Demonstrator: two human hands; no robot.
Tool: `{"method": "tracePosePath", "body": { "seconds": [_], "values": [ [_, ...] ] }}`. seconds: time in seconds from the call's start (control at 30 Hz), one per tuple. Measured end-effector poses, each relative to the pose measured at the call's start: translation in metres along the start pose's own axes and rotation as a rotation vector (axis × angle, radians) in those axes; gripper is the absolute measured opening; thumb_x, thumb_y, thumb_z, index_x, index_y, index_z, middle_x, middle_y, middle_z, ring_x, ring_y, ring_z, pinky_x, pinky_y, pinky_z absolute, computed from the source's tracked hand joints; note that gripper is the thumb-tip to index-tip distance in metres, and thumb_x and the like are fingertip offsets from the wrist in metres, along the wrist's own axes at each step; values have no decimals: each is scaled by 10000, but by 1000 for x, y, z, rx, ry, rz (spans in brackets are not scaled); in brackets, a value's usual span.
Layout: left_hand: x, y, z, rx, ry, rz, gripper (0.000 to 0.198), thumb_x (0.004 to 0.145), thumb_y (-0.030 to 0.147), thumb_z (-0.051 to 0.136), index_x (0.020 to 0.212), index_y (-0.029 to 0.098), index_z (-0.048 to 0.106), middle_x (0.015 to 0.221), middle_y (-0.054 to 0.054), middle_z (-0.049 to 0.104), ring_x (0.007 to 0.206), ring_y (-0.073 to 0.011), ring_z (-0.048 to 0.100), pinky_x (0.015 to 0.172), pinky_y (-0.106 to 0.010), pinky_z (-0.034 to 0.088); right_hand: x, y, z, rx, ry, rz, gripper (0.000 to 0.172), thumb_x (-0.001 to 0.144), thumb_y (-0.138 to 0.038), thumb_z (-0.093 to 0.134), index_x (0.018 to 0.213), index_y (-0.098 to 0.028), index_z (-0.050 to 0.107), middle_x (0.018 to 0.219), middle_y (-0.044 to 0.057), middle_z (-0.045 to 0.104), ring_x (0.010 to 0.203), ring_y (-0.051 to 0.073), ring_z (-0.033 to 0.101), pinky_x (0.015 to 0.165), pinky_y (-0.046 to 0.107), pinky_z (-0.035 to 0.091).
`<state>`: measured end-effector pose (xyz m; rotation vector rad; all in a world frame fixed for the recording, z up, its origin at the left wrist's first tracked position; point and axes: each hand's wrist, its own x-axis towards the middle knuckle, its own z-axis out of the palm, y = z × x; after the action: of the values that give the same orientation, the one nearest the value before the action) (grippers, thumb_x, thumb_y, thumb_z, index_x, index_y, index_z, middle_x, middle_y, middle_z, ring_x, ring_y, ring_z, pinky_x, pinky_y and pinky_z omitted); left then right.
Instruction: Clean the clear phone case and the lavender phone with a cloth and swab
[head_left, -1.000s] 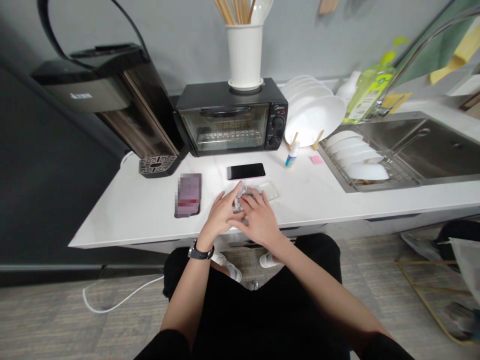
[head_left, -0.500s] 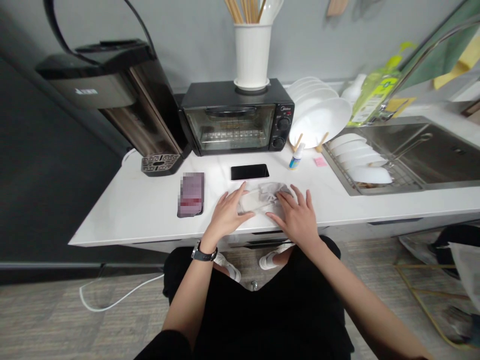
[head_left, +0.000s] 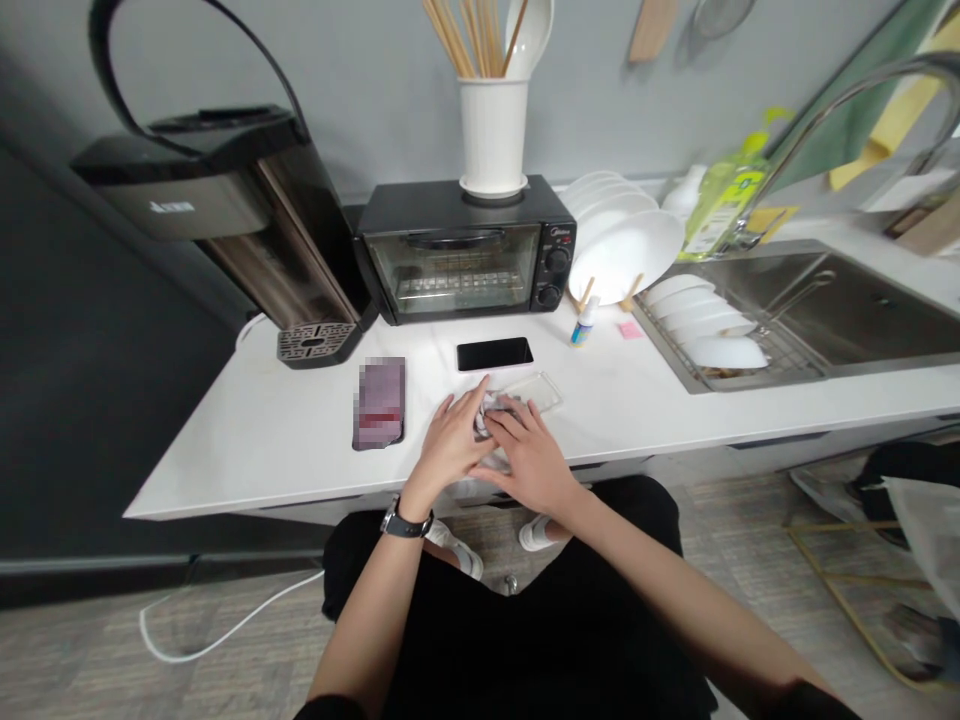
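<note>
On the white table (head_left: 285, 425), the half-curled right hand (head_left: 531, 455) holds crumpled cloth (head_left: 489, 401); the left hand (head_left: 448, 447) curves beside it, grip hidden. Keep the clear case (head_left: 541, 389) flat.

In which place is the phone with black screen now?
In the head view's centre, the phone lies on the white counter, between the toaster oven and the hands.

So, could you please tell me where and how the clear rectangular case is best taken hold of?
Probably by the edges of its right end, with thumb and fingers on opposite rims, coming from the right. The clear case looks shallow and nearly flat above the counter, and that end shows free beyond the right hand, while the rest is largely hidden.
</note>
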<state>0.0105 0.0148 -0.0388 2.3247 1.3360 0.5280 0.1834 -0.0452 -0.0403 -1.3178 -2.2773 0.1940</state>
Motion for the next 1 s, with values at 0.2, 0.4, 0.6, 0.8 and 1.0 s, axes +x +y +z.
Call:
{"method": "tracePosePath", "body": {
  "seconds": [0.2, 0.4, 0.6, 0.8, 1.0],
  "values": [
    [-2, 1, -1, 4, 9, 22, 977, 945, 466, 739, 1722, 283, 176, 1618, -106, 563, 1511, -291, 514, 1335, -556, 248, -31, 31, -27, -138, -7, 45, 736, 1013, -712, 532, 1506, -169, 593, 1495, 134, 663, 1560, 387, 401, 1312, 672, 266],
    [0, 5, -5, -6, -17, 24, 962, 950, 448, 743, 1720, 323, 181, 1627, -80, 561, 1533, -280, 488, 1341, -557, 225, -32, 65, -30, -302, 110, 187, 727, 1050, -660, 497, 1544, -129, 557, 1500, 191, 648, 1574, 441, 364, 1287, 734, 216],
    [0, 0, -3, -27, -6, 48, 968, 956, 425, 715, 1730, 339, 140, 1634, -74, 553, 1530, -268, 494, 1342, -549, 221, 5, 49, -8, -172, 135, 213, 702, 1039, -673, 512, 1470, -129, 622, 1456, 196, 664, 1561, 440, 384, 1278, 704, 275],
    [2, -2, -1, 9, -28, 30, 981, 910, 267, 676, 1739, 304, 151, 1666, -104, 504, 1527, -288, 500, 1337, -533, 257, 15, 0, 6, 45, 29, 66, 645, 1029, -653, 556, 1438, -160, 633, 1449, 168, 671, 1556, 383, 411, 1293, 668, 308],
    [-2, 4, -2, -25, 16, 33, 965, 941, 375, 725, 1728, 310, 171, 1586, -73, 587, 1485, -268, 537, 1342, -519, 249, -19, 14, -14, -24, -22, 19, 642, 1037, -657, 544, 1485, -202, 607, 1520, 115, 650, 1572, 387, 381, 1311, 694, 251]
  ]
}}
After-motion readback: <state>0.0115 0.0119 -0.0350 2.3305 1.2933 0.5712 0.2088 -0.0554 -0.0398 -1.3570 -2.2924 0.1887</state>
